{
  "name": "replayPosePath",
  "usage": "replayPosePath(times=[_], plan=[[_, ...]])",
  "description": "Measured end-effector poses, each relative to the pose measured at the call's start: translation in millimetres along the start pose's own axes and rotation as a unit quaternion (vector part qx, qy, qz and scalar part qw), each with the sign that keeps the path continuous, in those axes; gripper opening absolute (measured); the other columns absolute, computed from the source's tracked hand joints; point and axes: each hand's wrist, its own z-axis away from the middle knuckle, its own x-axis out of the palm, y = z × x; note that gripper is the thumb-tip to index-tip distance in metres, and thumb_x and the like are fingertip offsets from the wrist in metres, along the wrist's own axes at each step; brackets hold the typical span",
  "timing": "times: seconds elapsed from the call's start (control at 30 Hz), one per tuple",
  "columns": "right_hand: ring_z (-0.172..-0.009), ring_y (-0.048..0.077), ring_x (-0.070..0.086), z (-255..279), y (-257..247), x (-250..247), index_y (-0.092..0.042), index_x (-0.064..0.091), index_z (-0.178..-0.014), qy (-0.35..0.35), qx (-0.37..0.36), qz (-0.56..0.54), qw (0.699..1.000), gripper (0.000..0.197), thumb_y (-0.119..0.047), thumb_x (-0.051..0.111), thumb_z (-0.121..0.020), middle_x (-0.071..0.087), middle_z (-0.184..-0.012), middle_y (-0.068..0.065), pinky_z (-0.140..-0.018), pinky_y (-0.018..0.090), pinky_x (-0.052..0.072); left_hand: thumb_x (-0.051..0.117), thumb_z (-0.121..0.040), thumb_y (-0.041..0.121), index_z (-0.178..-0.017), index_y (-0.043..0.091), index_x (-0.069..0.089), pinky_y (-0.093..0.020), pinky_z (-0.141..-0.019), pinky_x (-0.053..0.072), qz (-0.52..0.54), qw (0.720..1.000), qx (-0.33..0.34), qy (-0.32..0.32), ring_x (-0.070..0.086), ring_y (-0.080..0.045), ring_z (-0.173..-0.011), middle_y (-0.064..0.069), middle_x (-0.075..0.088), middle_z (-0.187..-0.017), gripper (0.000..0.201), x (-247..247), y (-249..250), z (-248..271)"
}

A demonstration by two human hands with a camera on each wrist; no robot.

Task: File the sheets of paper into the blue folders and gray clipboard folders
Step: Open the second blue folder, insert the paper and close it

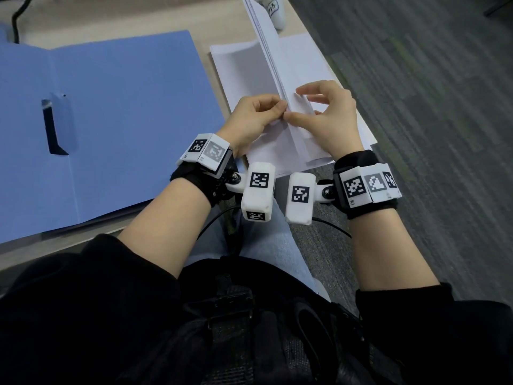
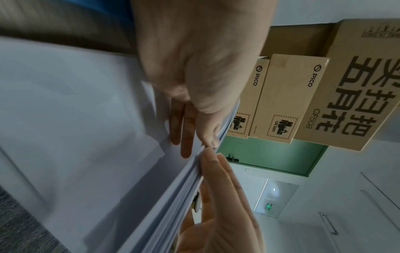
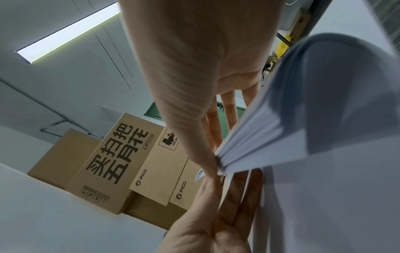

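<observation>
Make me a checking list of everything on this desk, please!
Surface: light wooden desk, edge visible.
Job's things: open blue plastic folder lying flat; white paper stack beside it, near edge lifted.
Clutter: white labelled object, partly out of view.
Grippers: left hand and right hand pinch the lifted sheets.
Cables: black cable at far left; thin black wire under the wrists.
Surroundings: grey carpet; brown cardboard boxes.

Brown cardboard boxes (image 3: 112,164) stand stacked together beneath a lit ceiling light (image 3: 69,32).
</observation>
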Motion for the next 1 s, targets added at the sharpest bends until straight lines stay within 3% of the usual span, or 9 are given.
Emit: replayPosePath(times=[0.2, 0.37, 0.5, 0.57, 0.63, 0.7, 0.77, 0.83, 1.0], plan=[[-0.106, 0.006, 0.057, 0, -1, -1, -0.018, 0.064, -0.107, 0.001, 0.010, -0.010, 1.000, 0.039, -0.022, 0.079, -0.071, 0.064, -0.114, -0.006, -0.091, 0.025, 0.050, 0.052, -0.095, 0.015, -0.075, 0.008, 0.059, -0.026, -0.071, 0.040, -0.004, 1.000, -0.010, 0.003, 0.048, -0.015, -0.068, -0.009, 0.052, -0.075, 0.023, 1, -2, -2], [-0.105, 0.010, 0.061, 0, -3, -6, -0.015, 0.065, -0.107, 0.005, 0.008, -0.026, 1.000, 0.035, -0.016, 0.074, -0.074, 0.066, -0.111, -0.005, -0.086, 0.016, 0.050, 0.054, -0.094, 0.013, -0.066, 0.011, 0.057, -0.026, -0.069, 0.041, -0.007, 0.999, -0.029, 0.030, 0.048, -0.013, -0.062, 0.000, 0.053, -0.062, 0.028, 3, -3, -5], [-0.106, 0.014, 0.063, 0, -4, -16, -0.011, 0.066, -0.108, 0.028, 0.005, -0.021, 0.999, 0.035, 0.000, 0.060, -0.075, 0.067, -0.112, 0.002, -0.089, 0.017, 0.050, 0.060, -0.085, 0.020, -0.057, 0.019, 0.063, -0.035, -0.080, 0.036, -0.002, 0.999, -0.035, 0.033, 0.046, -0.023, -0.079, -0.009, 0.055, -0.074, 0.028, 4, -5, -7], [-0.122, 0.018, 0.054, -2, -2, -22, -0.011, 0.060, -0.121, 0.055, 0.015, 0.050, 0.997, 0.047, -0.001, 0.054, -0.075, 0.062, -0.125, 0.003, -0.101, 0.026, 0.044, 0.058, -0.087, 0.017, -0.060, 0.020, 0.063, -0.033, -0.080, 0.038, -0.002, 0.999, -0.037, 0.033, 0.050, -0.019, -0.075, -0.005, 0.058, -0.071, 0.028, 4, -6, -8], [-0.143, 0.025, 0.028, -2, -2, -27, -0.009, 0.049, -0.133, 0.063, 0.030, 0.152, 0.986, 0.055, -0.007, 0.057, -0.078, 0.048, -0.142, 0.005, -0.114, 0.034, 0.025, 0.053, -0.093, 0.009, -0.066, 0.014, 0.059, -0.020, -0.072, 0.044, 0.002, 0.999, -0.039, 0.030, 0.054, -0.005, -0.060, 0.009, 0.062, -0.058, 0.029, 3, -6, -8], [-0.148, 0.029, 0.008, -2, -4, -28, -0.005, 0.042, -0.137, 0.020, 0.043, 0.215, 0.975, 0.064, -0.020, 0.066, -0.080, 0.035, -0.151, 0.010, -0.119, 0.044, 0.005, 0.050, -0.095, 0.006, -0.067, 0.012, 0.058, -0.010, -0.061, 0.044, 0.006, 0.999, -0.037, 0.028, 0.054, 0.004, -0.050, 0.014, 0.061, -0.049, 0.030, 2, -5, -8], [-0.146, 0.027, 0.017, 1, -9, -26, -0.006, 0.036, -0.142, -0.046, 0.070, 0.194, 0.978, 0.078, -0.033, 0.072, -0.078, 0.034, -0.151, 0.010, -0.119, 0.039, 0.014, 0.050, -0.095, 0.007, -0.067, 0.012, 0.059, -0.010, -0.058, 0.045, 0.011, 0.999, -0.032, 0.032, 0.054, 0.003, -0.050, 0.013, 0.061, -0.049, 0.029, 2, -4, -7], [-0.138, 0.020, 0.034, 6, -13, -20, -0.009, 0.031, -0.145, -0.106, 0.096, 0.146, 0.979, 0.087, -0.038, 0.075, -0.076, 0.040, -0.147, 0.007, -0.109, 0.028, 0.029, 0.050, -0.095, 0.008, -0.068, 0.012, 0.059, -0.013, -0.059, 0.046, 0.023, 0.999, -0.032, 0.037, 0.055, 0.000, -0.050, 0.012, 0.062, -0.050, 0.029, 3, -3, -5], [-0.122, 0.028, 0.047, 10, -19, 0, -0.006, 0.038, -0.134, -0.131, 0.086, 0.154, 0.976, 0.071, -0.029, 0.073, -0.076, 0.052, -0.130, 0.011, -0.091, 0.031, 0.040, 0.051, -0.095, 0.007, -0.079, 0.008, 0.064, -0.019, -0.071, 0.057, 0.096, 0.994, -0.036, 0.039, 0.068, -0.007, -0.068, 0.005, 0.071, -0.068, 0.020, 7, 7, -1]])
